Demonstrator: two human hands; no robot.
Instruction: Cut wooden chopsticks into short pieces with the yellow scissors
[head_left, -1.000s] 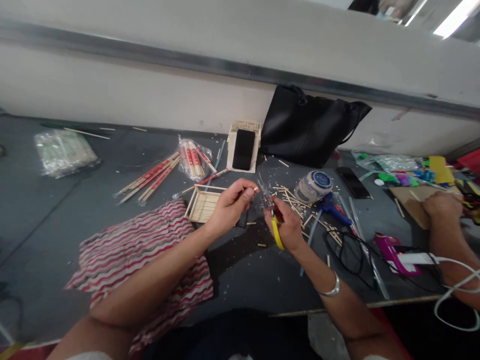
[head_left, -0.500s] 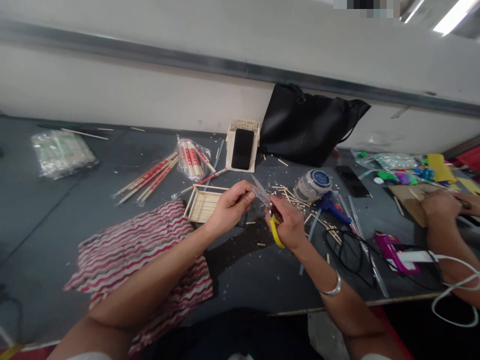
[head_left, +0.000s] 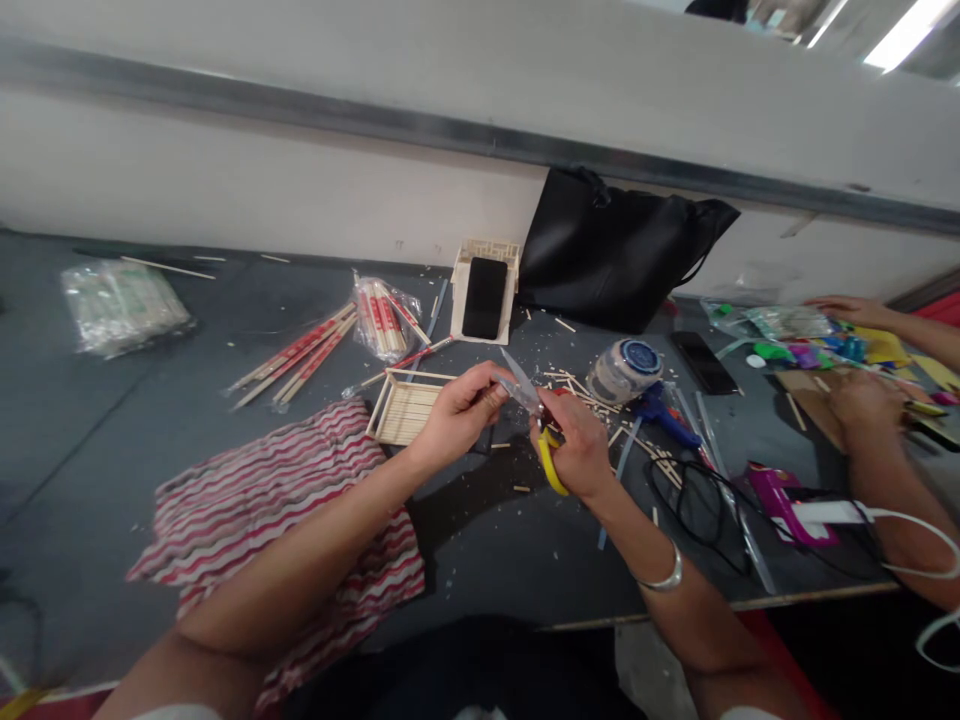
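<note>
**Open scissor blades right at pinching fingertips**

In the head view, the landmark is a small open rectangular tray of pale wooden sticks (head_left: 405, 412), lying on the dark grey desk (head_left: 480, 560). Just to its right, and overlapping its right end in view, is the left hand (head_left: 465, 405). Its grip is together, thumb against forefinger; whether a small piece sits between them I cannot tell.

Farther right of the tray, the right hand (head_left: 576, 440) has its grip clamped on yellow-handled metal scissors (head_left: 531, 398), whose blades stand apart and point toward the left fingertips, seeming to meet them.

Short pale wooden stick pieces (head_left: 522, 489) are strewn to the right of the tray. Beyond them stand a clear jar with a blue lid (head_left: 628, 372) and, beside it, a blue glue gun (head_left: 669, 416). Nearer the wearer than the tray spreads a red, grey and white wavy-striped cloth (head_left: 300, 510).

The main hazard, as I judge it, is a nicked fingertip, should the blades close while the fingers sit this near. A loose pinch could let a small piece spring away and get lost among the scraps. A downward slip of the left wrist could knock the tray's thin frame.
</note>
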